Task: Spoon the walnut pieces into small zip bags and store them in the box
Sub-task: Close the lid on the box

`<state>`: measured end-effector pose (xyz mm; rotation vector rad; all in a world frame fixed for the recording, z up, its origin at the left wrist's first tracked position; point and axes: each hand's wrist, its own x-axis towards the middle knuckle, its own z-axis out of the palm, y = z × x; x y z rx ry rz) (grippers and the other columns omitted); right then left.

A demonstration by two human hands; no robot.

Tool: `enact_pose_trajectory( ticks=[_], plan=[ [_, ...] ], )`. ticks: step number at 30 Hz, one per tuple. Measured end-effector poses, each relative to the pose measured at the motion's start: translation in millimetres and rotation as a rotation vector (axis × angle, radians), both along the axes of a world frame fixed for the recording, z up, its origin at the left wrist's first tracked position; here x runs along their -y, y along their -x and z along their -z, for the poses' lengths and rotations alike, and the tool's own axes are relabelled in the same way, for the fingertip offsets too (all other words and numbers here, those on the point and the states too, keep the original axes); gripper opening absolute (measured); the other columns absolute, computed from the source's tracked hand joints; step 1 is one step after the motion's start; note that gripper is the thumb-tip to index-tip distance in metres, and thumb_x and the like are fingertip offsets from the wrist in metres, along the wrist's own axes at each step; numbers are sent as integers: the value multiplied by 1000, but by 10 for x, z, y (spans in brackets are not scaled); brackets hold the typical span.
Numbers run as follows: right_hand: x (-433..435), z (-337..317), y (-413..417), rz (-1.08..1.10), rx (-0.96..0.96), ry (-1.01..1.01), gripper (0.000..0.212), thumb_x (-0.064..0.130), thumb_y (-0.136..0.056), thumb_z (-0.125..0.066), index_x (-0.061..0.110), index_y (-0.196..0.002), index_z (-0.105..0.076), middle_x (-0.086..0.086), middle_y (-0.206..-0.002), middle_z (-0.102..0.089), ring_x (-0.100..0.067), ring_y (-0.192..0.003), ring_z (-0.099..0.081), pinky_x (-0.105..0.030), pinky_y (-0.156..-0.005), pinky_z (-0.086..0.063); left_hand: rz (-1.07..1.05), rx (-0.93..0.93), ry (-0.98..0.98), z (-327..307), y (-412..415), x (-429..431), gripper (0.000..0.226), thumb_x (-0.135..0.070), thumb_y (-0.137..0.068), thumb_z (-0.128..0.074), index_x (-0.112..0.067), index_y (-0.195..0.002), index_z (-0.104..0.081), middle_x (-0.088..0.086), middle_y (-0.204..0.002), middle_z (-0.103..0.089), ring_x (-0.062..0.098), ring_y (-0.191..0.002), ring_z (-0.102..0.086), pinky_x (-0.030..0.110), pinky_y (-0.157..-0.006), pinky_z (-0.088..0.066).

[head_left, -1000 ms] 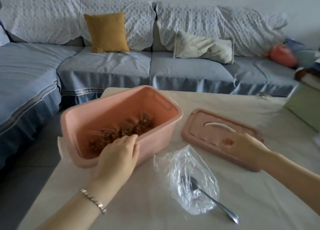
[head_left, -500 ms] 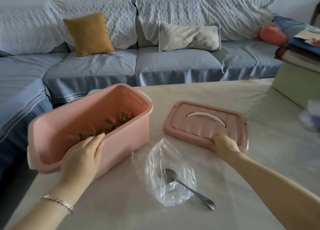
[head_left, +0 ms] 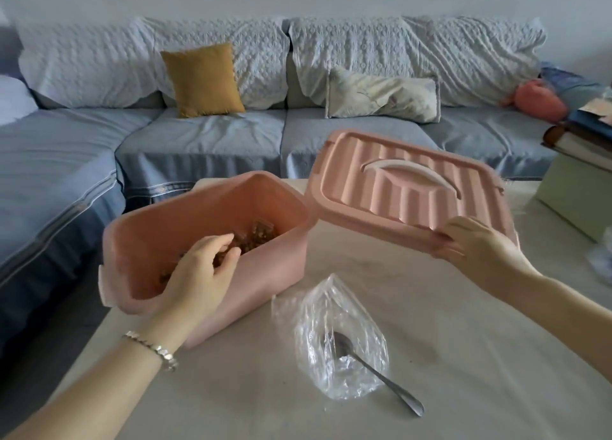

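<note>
A pink plastic box point(head_left: 265, 264) stands open on the table point(head_left: 430, 356), left of centre. Small bags of brown walnut pieces point(head_left: 258, 236) lie inside it. My left hand point(head_left: 198, 274) grips the box's near rim, fingers curled over the edge. My right hand point(head_left: 480, 250) holds the ribbed pink lid point(head_left: 404, 191) by its near edge, lifted and tilted above the table to the right of the box. In front of the box lies a crumpled clear plastic bag point(head_left: 337, 340) with a metal spoon point(head_left: 374, 373) resting in it, handle pointing to the lower right.
A blue sofa point(head_left: 198, 141) with a mustard cushion point(head_left: 202, 78) and a cream pillow point(head_left: 381, 98) runs behind the table. A pale green box point(head_left: 576, 194) with stacked books stands at the right edge, and another clear bag point(head_left: 601, 260) lies near it.
My right hand has lifted the lid off the table and tilted it up beside the box. My left hand stays on the box's rim.
</note>
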<state>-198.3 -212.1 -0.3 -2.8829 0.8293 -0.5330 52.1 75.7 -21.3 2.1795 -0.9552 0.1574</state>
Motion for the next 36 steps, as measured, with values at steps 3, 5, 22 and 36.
enact_pose_trajectory(
  ticks=[3,5,22,36],
  plan=[
    [-278,-235,-295,-193,54,97,31,20,-72,-77,7,-98,-66,-4,-95,-63,-25,-92,-59,-22,-70,-35,-15,-316,206,-407,43,50,48,-41,-92,-50,-11,-130,-49,-1,-111,-61,4,-85,-60,17,-83,-44],
    [-466,-290,-545,-337,60,206,35,21,-64,-82,7,-93,-68,-6,-89,-65,-25,-82,-65,-26,-65,-47,-84,-342,228,-625,-10,29,51,-43,-94,-46,-7,-130,-48,-3,-107,-60,2,-73,-55,0,-67,-39],
    [-981,67,-2006,-632,-25,-72,31,21,-74,-76,17,-104,-69,-2,-107,-62,-21,-103,-57,-35,-90,-47,-538,-234,-322,-170,-694,-962,35,-41,-85,-53,-6,-87,-51,1,-71,-53,24,-68,-53,30,-57,-37],
    [-537,187,-2609,71,58,-504,30,14,-91,-45,19,-111,-67,-10,-116,-65,-33,-103,-57,-32,-82,-42,-531,-256,-301,22,-779,-868,34,-41,-88,-48,-8,-94,-50,10,-98,-47,30,-89,-53,35,-73,-45]
  ],
)
